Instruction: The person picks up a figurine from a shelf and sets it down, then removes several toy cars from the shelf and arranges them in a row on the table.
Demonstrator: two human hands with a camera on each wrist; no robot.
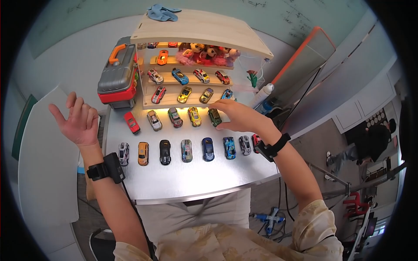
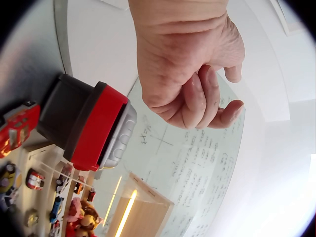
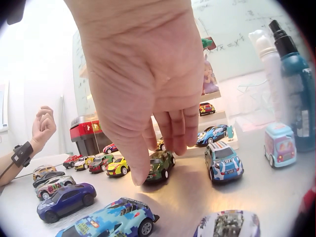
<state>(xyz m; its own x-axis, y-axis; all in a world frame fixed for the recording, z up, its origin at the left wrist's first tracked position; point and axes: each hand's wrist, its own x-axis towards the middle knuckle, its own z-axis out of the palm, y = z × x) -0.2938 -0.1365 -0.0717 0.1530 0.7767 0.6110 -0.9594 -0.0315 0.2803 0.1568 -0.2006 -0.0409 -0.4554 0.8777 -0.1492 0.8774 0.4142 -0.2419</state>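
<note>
My right hand (image 1: 239, 116) reaches over a green camouflage toy car (image 3: 160, 166) at the right of the table's back row. In the right wrist view its thumb is beside the car's front and its fairly straight fingers extend past the roof; the car's wheels are at the tabletop. A yellow toy car (image 1: 194, 116) stands just left of it. Raised at the left, away from the cars, my left hand (image 1: 79, 119) holds nothing, its fingers loosely bent. A front row of toy cars, with a dark blue one (image 1: 208, 149) among them, lines the metal table (image 1: 174, 182).
A lit wooden shelf (image 1: 152, 105) with more cars and dolls stands behind. Left of it is a grey-red toolbox (image 1: 117, 74). Spray bottles (image 3: 296, 84) and a small light-blue toy bus (image 3: 280, 144) are at the right. A person (image 1: 370, 143) is in the background.
</note>
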